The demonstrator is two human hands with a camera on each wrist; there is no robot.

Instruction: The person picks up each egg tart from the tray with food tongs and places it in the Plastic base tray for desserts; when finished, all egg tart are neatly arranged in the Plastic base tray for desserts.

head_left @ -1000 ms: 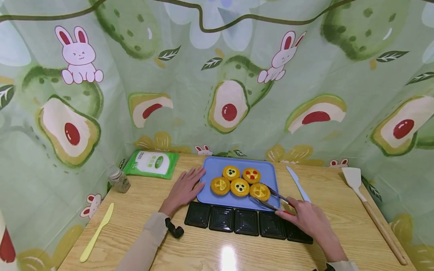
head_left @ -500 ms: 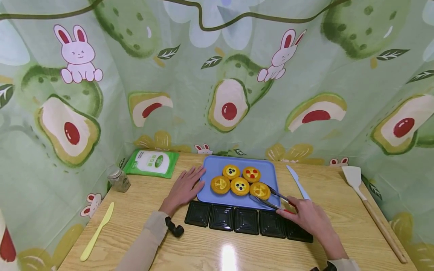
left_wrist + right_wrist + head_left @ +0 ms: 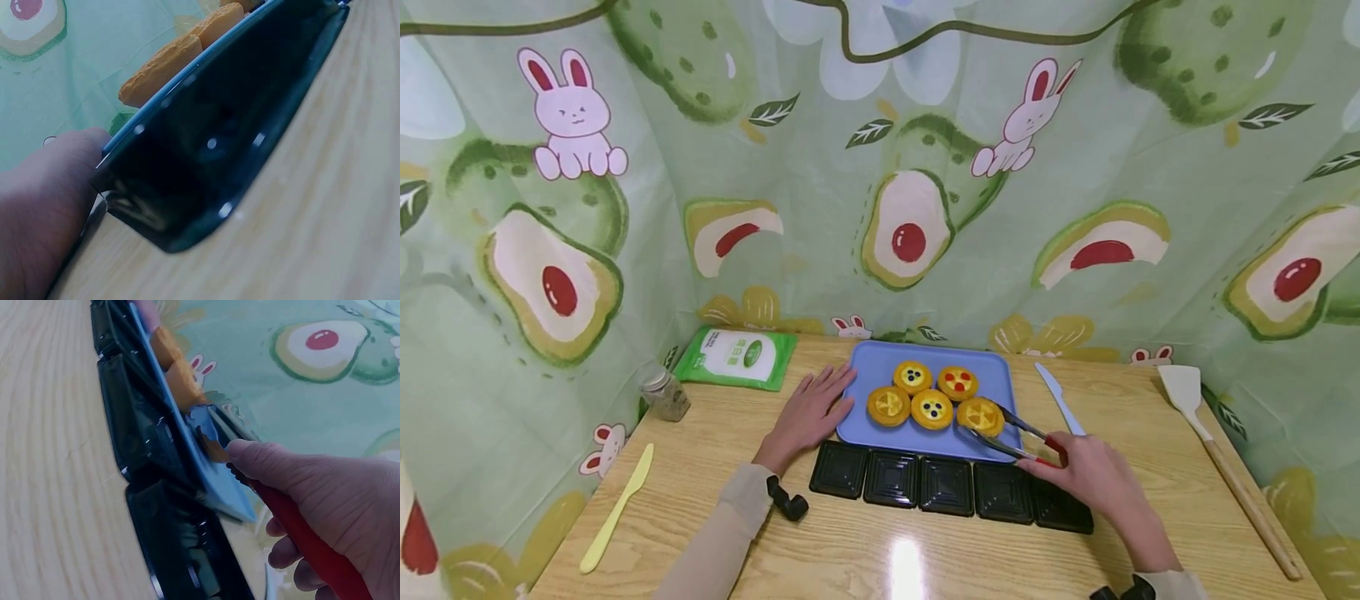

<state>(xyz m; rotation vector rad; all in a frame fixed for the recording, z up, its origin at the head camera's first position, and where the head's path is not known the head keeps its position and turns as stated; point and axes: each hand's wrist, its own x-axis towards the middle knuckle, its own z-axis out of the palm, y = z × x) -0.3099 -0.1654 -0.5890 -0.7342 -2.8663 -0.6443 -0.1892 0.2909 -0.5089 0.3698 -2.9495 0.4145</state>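
My right hand (image 3: 1097,475) holds a pair of tongs (image 3: 1030,431) with red grips. Around the front right egg tart (image 3: 981,416) on the blue tray (image 3: 865,367) stand the tongs' two arms, one on each side. Beside it on the tray are more tarts: one with red berries (image 3: 957,382), two with dark berries, such as the middle one (image 3: 932,409), and one with pale wedge pieces (image 3: 888,406). My left hand (image 3: 808,414) lies flat with fingers spread, its fingertips touching the tray's left edge. In the right wrist view the red grip (image 3: 306,544) sits under my thumb.
Several black square trays (image 3: 946,485) line the tray's front edge. A green and white packet (image 3: 736,358) and a glass jar (image 3: 664,394) lie back left, a yellow knife (image 3: 617,508) front left. A blue knife (image 3: 1060,398) and a spatula (image 3: 1225,467) are at right.
The tongs and the front right tart have shifted slightly right, leaving a small gap to the middle tart. My right hand moved right with them; the left hand stayed put.
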